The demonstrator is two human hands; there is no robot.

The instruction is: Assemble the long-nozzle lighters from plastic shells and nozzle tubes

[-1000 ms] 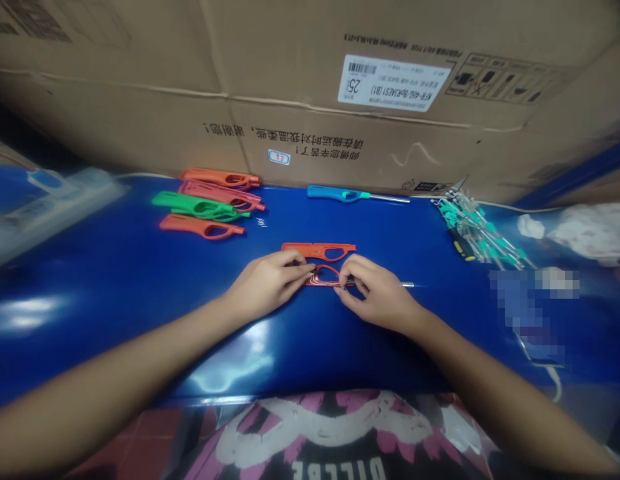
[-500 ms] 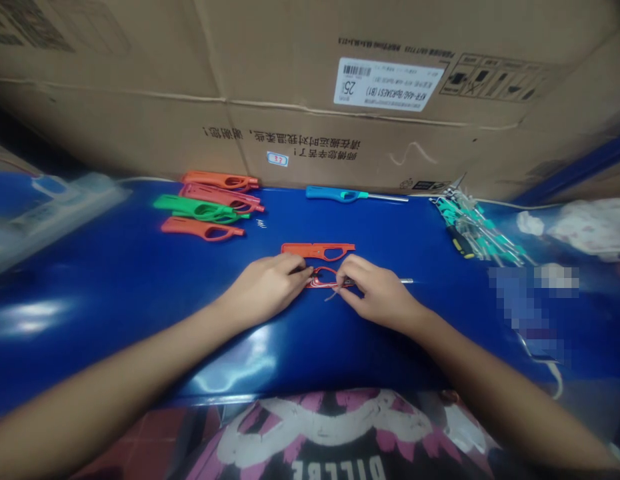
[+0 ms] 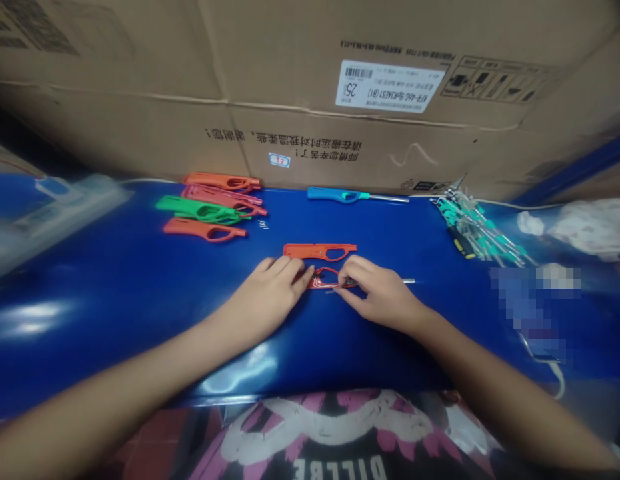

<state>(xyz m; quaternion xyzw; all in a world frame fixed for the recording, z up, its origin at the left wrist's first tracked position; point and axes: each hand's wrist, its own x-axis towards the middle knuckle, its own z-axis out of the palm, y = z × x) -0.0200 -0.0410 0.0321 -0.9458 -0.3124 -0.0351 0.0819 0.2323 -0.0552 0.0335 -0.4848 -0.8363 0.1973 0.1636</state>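
Note:
An orange-red lighter body half (image 3: 321, 281) lies on the blue table in front of me, with a thin wire along it and a metal tube poking out at its right end. Around its left end, my left hand (image 3: 277, 287) is closed, fingertips pressed to the body. My right hand (image 3: 377, 287) pinches at the middle of the same piece, where the thin wire runs; the fingers hide part of it. Just behind lies another orange lighter shell half (image 3: 317, 252), touched by neither hand.
Several orange, red and green lighter shells (image 3: 205, 230) lie at the back left. A blue lighter (image 3: 340, 195) with a metal tube rests at the back. Lighter tubes with teal parts (image 3: 483, 227) and a screwdriver (image 3: 460, 241) lie to the right. A cardboard box (image 3: 290, 67) stands behind.
The loose wire end that hung below the lighter body now lies closer against it. My left fingers have shifted slightly; my right hand keeps its pinch.

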